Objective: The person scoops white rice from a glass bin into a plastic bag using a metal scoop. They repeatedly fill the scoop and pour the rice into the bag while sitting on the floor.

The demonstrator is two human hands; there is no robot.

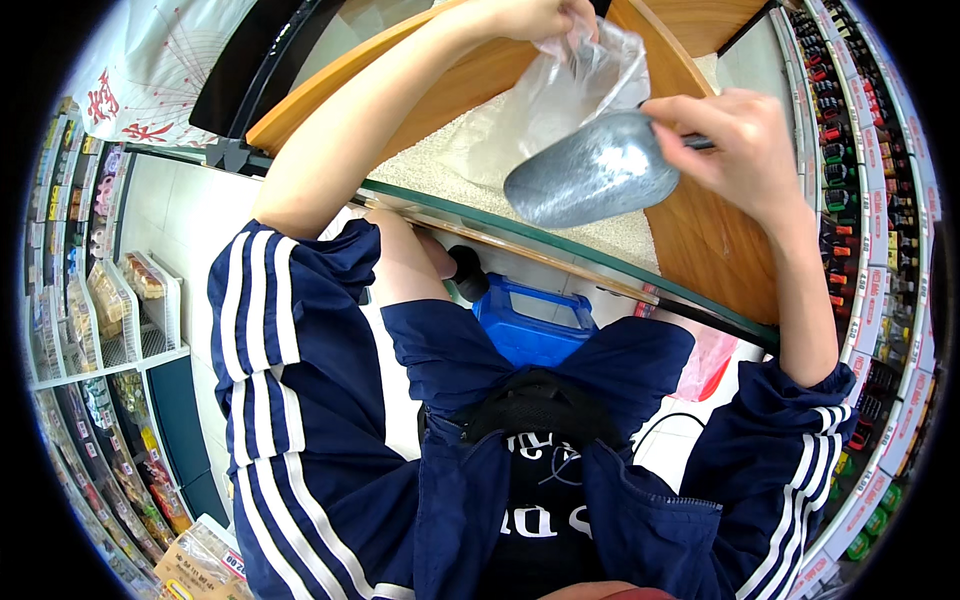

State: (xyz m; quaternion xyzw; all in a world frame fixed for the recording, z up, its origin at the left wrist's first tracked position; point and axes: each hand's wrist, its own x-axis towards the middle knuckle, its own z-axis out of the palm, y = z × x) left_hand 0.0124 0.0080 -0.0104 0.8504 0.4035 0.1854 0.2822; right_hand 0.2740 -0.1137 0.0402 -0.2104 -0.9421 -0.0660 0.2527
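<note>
My left hand [551, 16], at the top of the view, grips the gathered rim of a clear plastic bag [559, 90]. The bag hangs over a wooden bin of rice-like grain [442, 154], its lower part against the grain. My right hand [731, 146] holds a metal scoop [596, 172] by its dark handle, beside and below the bag. The scoop's rounded metal back faces up, so what it may hold cannot be told. Its upper edge is close to the bag; whether they touch is not clear.
A glass panel edge [525, 232] runs between me and the bin. Curved wooden dividers [712, 247] border the grain. Under the panel is a blue plastic stool [525, 337]. Shelves of bottles [836, 176] stand at the right, shelves of packaged goods [112, 300] at the left. A printed sack [150, 67] lies upper left.
</note>
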